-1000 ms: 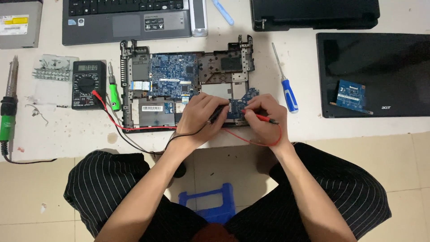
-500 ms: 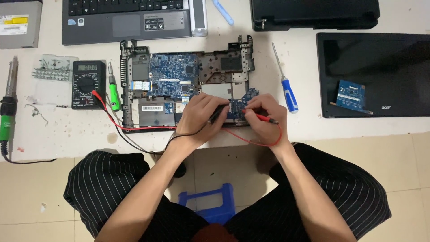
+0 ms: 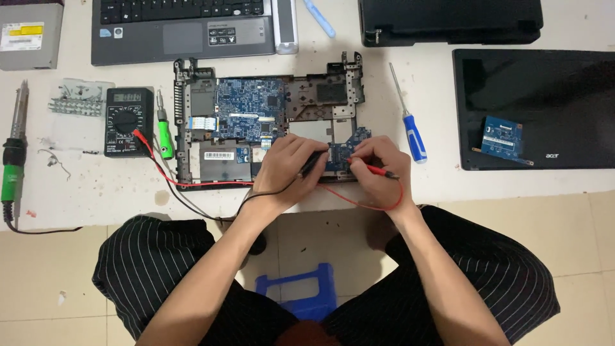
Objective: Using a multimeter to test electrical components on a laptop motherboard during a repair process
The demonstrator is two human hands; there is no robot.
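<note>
Left hand [image 3: 288,168] gripping black probe [image 3: 311,164], right hand [image 3: 379,168] pinching red probe [image 3: 377,170], both tips on open laptop's blue board [image 3: 246,110], multimeter [image 3: 129,122] far left

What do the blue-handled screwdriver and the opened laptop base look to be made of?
Blue-handled screwdriver: glossy blue handle, probably plastic; thin silvery shaft, seemingly metal. Opened laptop base: matte dark grey frame, likely plastic, around a blue circuit board with small dark chips.

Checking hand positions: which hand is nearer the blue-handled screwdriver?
Right. The right hand sits just left of the blue-handled screwdriver; the left hand is farther left over the laptop base.
</note>
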